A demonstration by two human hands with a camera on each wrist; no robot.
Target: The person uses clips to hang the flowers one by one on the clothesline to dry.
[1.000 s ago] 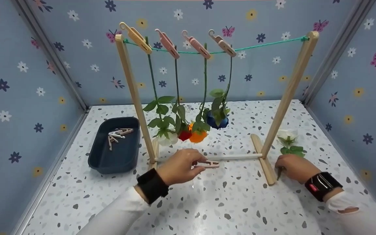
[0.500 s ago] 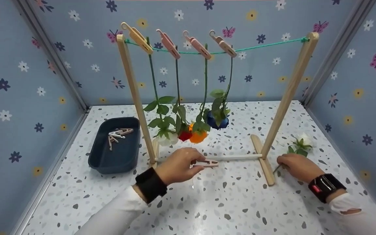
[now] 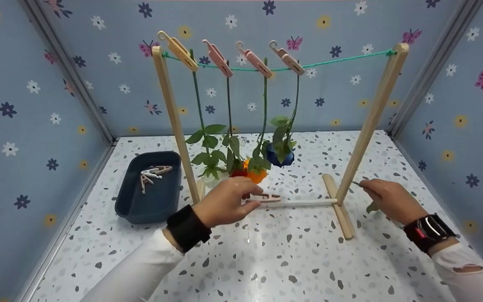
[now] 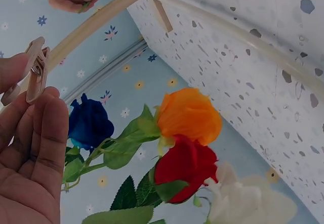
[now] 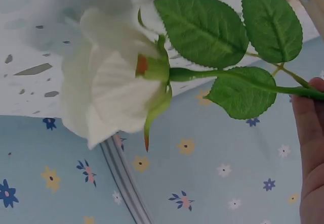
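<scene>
My left hand [image 3: 227,201] pinches a pale pink clothes peg [image 3: 271,197] between thumb and fingers, in front of the hanging roses. At the right, beside the rack's post, my right hand [image 3: 394,200] grips the green stem of a white rose [image 5: 114,82]; its bloom hides behind the hand in the head view. Four-sided cover aside, several roses hang head down from a green cord [image 3: 338,61], each stem clipped by a peg [image 3: 289,63]. Among them are a blue rose [image 4: 91,123], an orange rose [image 4: 190,115], a red rose [image 4: 185,168] and another white rose [image 4: 248,198].
A wooden rack carries the cord between its left post [image 3: 174,121] and right post [image 3: 369,126]. Low across it runs a white bar [image 3: 304,203]. A dark blue tub [image 3: 141,208] with several pegs [image 3: 151,174] stands left. Patterned walls enclose the speckled table [image 3: 266,260].
My right hand has lifted and turned the white rose, swinging its stem end up toward the right post. My left hand has risen slightly with the clothes peg.
</scene>
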